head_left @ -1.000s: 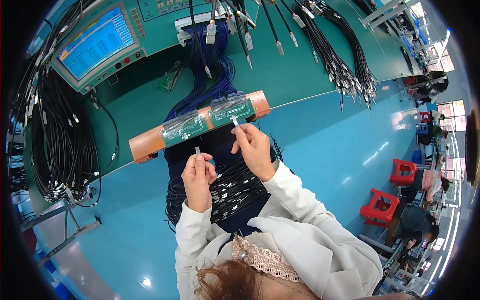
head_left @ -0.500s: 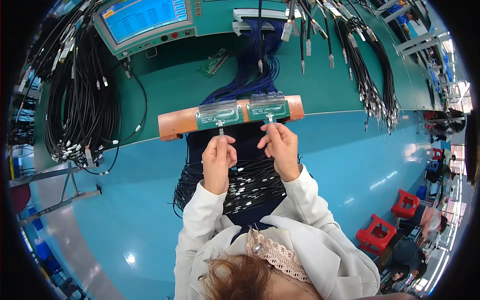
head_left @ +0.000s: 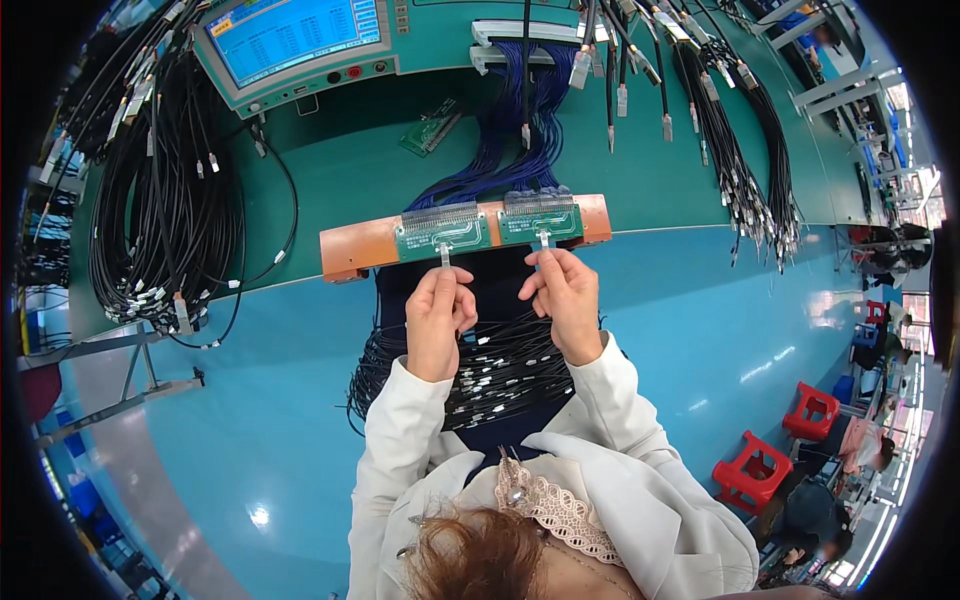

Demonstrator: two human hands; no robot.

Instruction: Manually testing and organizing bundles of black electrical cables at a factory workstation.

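Note:
My left hand point(head_left: 434, 315) pinches a silver cable connector point(head_left: 446, 257) at the front edge of the left green circuit board point(head_left: 425, 237). My right hand point(head_left: 568, 300) grips another silver connector point(head_left: 544, 241) at the socket of the right circuit board point(head_left: 525, 222). How deep each connector sits in its socket is too small to tell. Both boards are mounted on an orange-brown block point(head_left: 345, 250) at the bench edge, with dark blue wires point(head_left: 490, 165) running back from them. Across my lap, under my hands, lies a bundle of black cables point(head_left: 490, 375) with silver and white ends.
A tester with a lit screen point(head_left: 300, 40) stands at the back of the green bench point(head_left: 350, 150). Coiled black cables point(head_left: 165, 220) hang on the left, more cables point(head_left: 735, 150) on the right. A loose circuit board point(head_left: 430, 130) lies behind the block. Red stools point(head_left: 752, 470) stand at right.
My left hand has moved slightly up toward the left board with its connector. The right hand stays nearly in place. The whole view has shifted a little.

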